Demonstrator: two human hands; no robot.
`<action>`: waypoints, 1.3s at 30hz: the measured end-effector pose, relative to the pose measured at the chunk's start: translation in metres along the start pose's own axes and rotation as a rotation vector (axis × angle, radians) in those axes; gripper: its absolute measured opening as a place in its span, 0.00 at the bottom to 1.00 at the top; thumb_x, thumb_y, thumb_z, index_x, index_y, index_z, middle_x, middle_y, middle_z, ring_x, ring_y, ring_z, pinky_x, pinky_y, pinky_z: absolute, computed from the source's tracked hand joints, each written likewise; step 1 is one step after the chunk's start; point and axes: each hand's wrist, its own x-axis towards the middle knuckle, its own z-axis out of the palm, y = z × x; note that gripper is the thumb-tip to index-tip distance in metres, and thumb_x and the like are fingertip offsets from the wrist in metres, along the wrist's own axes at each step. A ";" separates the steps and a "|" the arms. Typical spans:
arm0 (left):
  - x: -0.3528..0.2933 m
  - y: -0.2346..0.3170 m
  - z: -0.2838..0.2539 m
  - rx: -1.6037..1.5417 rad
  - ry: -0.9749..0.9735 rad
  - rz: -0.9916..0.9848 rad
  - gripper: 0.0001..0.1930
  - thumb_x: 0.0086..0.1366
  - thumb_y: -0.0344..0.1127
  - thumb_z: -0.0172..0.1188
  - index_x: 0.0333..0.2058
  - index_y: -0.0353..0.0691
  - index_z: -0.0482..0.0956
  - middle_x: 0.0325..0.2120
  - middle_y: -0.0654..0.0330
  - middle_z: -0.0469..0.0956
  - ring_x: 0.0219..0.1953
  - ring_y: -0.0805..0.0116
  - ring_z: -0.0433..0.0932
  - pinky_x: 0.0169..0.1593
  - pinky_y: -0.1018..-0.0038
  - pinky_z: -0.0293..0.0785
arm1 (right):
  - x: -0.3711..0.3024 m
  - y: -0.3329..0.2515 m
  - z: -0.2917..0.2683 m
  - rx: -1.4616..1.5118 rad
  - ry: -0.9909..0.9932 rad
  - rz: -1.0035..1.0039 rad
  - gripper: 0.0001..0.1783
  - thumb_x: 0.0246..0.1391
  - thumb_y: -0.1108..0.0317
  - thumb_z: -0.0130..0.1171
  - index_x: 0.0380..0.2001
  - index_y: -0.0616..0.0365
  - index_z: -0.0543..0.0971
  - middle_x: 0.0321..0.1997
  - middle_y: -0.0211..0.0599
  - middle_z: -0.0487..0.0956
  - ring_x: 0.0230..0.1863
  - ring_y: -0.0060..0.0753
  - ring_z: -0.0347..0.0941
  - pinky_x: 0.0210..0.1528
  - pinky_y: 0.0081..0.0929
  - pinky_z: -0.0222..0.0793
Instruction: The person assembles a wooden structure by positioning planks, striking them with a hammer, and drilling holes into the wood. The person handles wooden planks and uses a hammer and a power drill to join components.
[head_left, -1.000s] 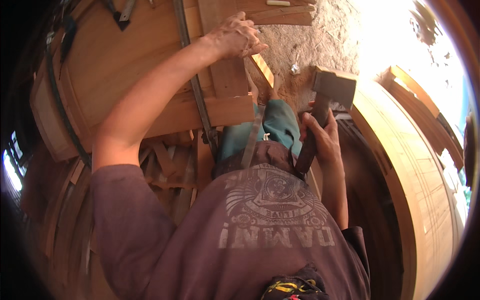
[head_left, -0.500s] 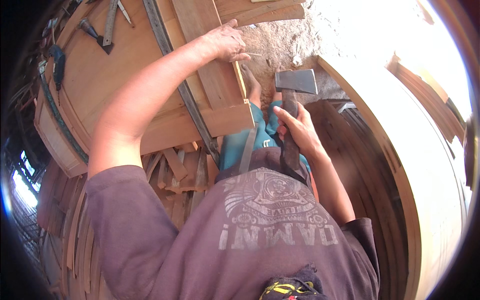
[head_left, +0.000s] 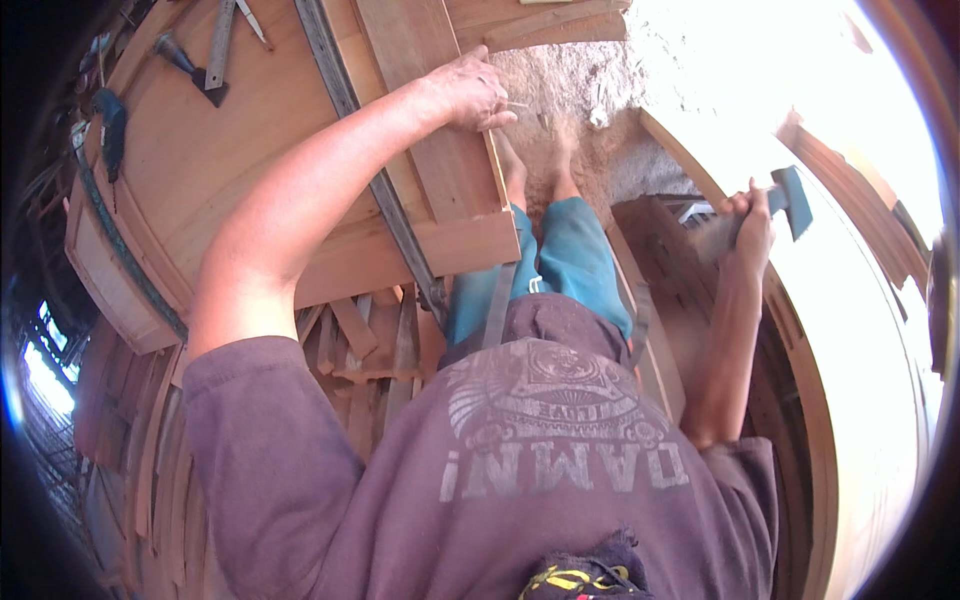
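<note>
My right hand (head_left: pixel 754 228) is wrapped round the handle of a hatchet (head_left: pixel 795 204), raised out to the right with its dark steel head beyond the fist. The handle's lower part is smeared by motion. Over the edge of a flat wooden panel (head_left: pixel 452 180), my left hand (head_left: pixel 474 92) is closed with its fingers together. A thin, nail-like pin (head_left: pixel 517 104) sticks out from between them, pointing right; its other end is hidden. Below the hand, a wooden rail (head_left: pixel 465 241) crosses the panel's near end. A long metal bar clamp (head_left: pixel 385 200) lies across the panel.
On the wooden surface at the left lie a wide chisel-like tool (head_left: pixel 190 70), a metal ruler (head_left: pixel 221 45) and a teal power drill (head_left: pixel 110 135). Scrap wood (head_left: pixel 350 345) is piled beneath the panel. A long curved board (head_left: pixel 850 370) stands along the right.
My right hand has swung the hatchet from in front of my lap out to the right. My left hand stays at the panel edge with the pin, shifted only slightly in view.
</note>
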 end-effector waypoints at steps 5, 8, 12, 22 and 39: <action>0.002 0.008 0.012 0.027 -0.081 0.012 0.30 0.82 0.55 0.52 0.25 0.44 0.89 0.30 0.60 0.89 0.52 0.62 0.81 0.65 0.56 0.63 | -0.097 0.100 0.096 -0.308 -0.464 0.134 0.15 0.68 0.56 0.68 0.36 0.56 0.79 0.25 0.28 0.77 0.26 0.23 0.74 0.32 0.27 0.72; 0.007 -0.003 0.005 0.033 -0.102 0.015 0.29 0.81 0.54 0.51 0.26 0.43 0.90 0.31 0.60 0.90 0.52 0.60 0.81 0.66 0.54 0.63 | -0.100 0.104 0.067 -0.357 -0.871 0.443 0.17 0.66 0.55 0.72 0.39 0.57 0.80 0.25 0.27 0.78 0.25 0.22 0.75 0.30 0.26 0.72; -0.002 0.002 -0.002 0.035 -0.216 -0.066 0.30 0.82 0.55 0.50 0.26 0.42 0.89 0.30 0.58 0.89 0.55 0.58 0.80 0.64 0.54 0.64 | -0.053 0.047 0.012 -0.401 -0.506 0.249 0.16 0.66 0.57 0.73 0.40 0.58 0.80 0.25 0.26 0.77 0.23 0.22 0.74 0.27 0.26 0.70; 0.010 -0.006 0.021 0.017 -0.103 -0.067 0.29 0.80 0.58 0.52 0.29 0.45 0.91 0.35 0.56 0.90 0.62 0.59 0.79 0.67 0.47 0.66 | -0.113 0.085 0.097 -0.431 -0.929 0.375 0.12 0.69 0.63 0.68 0.44 0.57 0.76 0.31 0.27 0.77 0.24 0.18 0.74 0.26 0.24 0.72; -0.010 -0.116 -0.091 0.101 0.298 -0.042 0.30 0.80 0.55 0.52 0.19 0.51 0.88 0.25 0.66 0.87 0.45 0.67 0.81 0.70 0.59 0.61 | -0.083 0.037 0.016 -0.387 -0.362 0.127 0.15 0.68 0.64 0.71 0.43 0.59 0.74 0.24 0.29 0.76 0.20 0.21 0.74 0.22 0.26 0.73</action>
